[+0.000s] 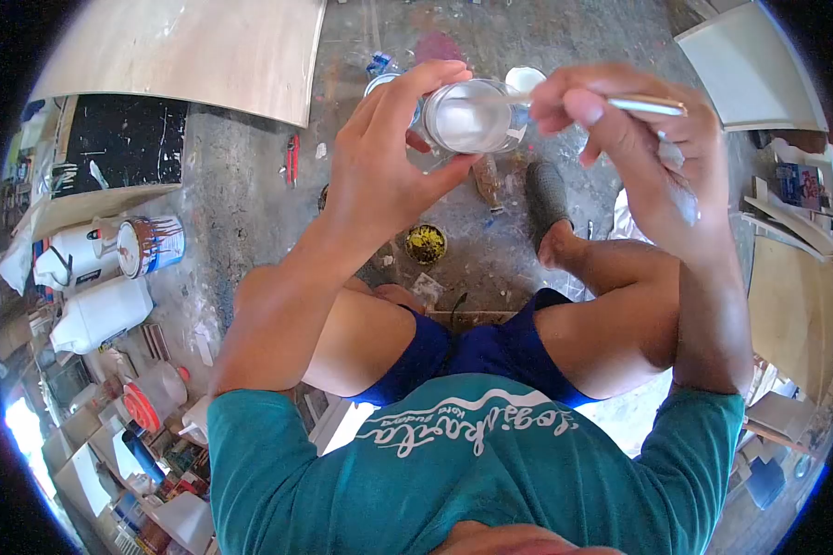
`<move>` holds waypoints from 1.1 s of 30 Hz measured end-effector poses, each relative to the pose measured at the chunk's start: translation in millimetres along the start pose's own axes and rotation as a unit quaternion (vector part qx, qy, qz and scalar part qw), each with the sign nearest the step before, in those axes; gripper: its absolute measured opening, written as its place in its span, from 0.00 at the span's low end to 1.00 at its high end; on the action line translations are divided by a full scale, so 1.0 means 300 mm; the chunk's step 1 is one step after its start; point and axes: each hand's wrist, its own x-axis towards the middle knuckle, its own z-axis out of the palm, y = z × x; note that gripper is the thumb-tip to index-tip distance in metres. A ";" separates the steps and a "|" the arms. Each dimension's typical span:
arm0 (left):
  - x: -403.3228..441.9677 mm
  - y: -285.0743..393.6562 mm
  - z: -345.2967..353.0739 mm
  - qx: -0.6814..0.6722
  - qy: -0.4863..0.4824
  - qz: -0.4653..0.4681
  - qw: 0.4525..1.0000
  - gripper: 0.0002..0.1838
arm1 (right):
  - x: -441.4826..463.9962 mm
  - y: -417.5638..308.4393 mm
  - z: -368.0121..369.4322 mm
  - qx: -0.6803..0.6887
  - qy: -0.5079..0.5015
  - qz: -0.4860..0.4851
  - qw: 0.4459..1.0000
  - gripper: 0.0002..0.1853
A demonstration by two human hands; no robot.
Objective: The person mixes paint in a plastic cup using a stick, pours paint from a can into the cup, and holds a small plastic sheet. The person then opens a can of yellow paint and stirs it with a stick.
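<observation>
My left hand (379, 153) is curled around a clear plastic cup (477, 118), fingers above and thumb below. White paint or a similar liquid shows inside the tilted cup. In my right hand (634, 139) is a slim paintbrush (646, 105) with a pale handle, gripped between thumb and fingers. Its far end reaches left over the cup's mouth; motion blur hides whether the tip touches the liquid. White smears mark the back of my right hand and wrist. Behind the cup, a white round lid or container (525, 80) is partly covered.
On the stained floor, a yellow-stained can (426, 244) stands between my legs. A red tool (292, 161) lies to the left. Further left are a paint-streaked bucket (151, 246) and a white jug (104, 314). Wooden panels (194, 51) lean at upper left, with a white board (752, 69) at upper right.
</observation>
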 end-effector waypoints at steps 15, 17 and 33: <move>-0.022 -0.027 0.000 0.024 0.006 0.023 0.999 0.41 | -0.021 -0.018 -0.004 0.098 0.028 0.126 0.987 0.12; -0.021 -0.039 -0.010 0.013 0.009 0.040 0.999 0.40 | -0.027 -0.025 -0.035 0.099 -0.043 0.213 0.971 0.14; -0.043 -0.012 -0.018 0.010 0.044 0.049 0.998 0.36 | -0.031 0.059 -0.048 0.024 -0.007 0.164 0.986 0.22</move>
